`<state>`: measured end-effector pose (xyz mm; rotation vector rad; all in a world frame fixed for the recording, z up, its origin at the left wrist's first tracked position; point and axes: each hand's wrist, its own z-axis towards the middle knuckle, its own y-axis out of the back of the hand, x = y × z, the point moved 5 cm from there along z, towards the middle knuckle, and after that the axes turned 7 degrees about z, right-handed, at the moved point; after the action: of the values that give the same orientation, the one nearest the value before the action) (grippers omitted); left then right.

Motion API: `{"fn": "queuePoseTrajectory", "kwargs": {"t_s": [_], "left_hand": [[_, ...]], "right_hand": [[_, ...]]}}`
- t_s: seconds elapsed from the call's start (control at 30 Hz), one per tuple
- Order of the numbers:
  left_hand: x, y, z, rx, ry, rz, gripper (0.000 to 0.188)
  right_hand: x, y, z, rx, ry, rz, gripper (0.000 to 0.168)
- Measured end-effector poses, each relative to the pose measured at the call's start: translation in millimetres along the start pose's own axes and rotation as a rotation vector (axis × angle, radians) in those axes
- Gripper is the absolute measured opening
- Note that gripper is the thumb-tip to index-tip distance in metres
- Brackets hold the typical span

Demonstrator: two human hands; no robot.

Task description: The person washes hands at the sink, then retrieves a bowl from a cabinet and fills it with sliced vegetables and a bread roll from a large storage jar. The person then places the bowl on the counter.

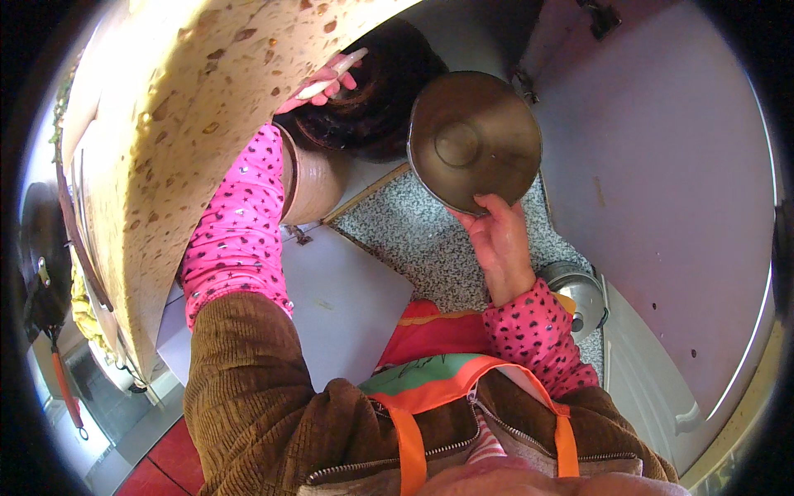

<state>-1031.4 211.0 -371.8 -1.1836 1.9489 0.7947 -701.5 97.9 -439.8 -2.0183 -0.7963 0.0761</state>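
Observation:
My right hand (pixel 499 248) grips the near rim of a round metal bowl (pixel 490 149), thumb on its inner side. The bowl is tilted so that its inside faces the camera. At the upper left, my left hand (pixel 319 87) reaches under the speckled countertop and holds a slim white object (pixel 335 74), whose kind I cannot tell. Part of that hand is hidden by the counter's edge. Behind it sits a large dark round vessel (pixel 372 93). A beige ceramic-looking pot (pixel 316 186) stands beside my left sleeve.
The speckled countertop (pixel 180 111) overhangs the upper left. A pale cabinet door (pixel 347 297) stands open near my left arm, and a large pale panel (pixel 651 186) rises on the right. A lidded metal pot (pixel 574 291) is by my right sleeve. A dark pan (pixel 46 266) hangs far left.

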Motion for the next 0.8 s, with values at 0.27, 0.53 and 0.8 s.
{"fn": "queuePoseTrajectory", "kwargs": {"t_s": [0.27,0.53,0.8], "left_hand": [[-6.2,-8.6,35.5,-0.342,0.046,0.51,0.029],[14.5,-0.5,73.6,-0.218,0.233,1.262,0.037],[63.4,-13.5,71.3,-0.577,0.443,0.249,0.043]], "right_hand": [[3.6,-2.1,-1.5,-0.033,0.018,-0.01,0.054],[0.9,2.5,0.4,-0.011,-0.005,0.012,0.054],[-2.2,6.1,2.3,-0.02,0.003,0.014,0.055]]}}
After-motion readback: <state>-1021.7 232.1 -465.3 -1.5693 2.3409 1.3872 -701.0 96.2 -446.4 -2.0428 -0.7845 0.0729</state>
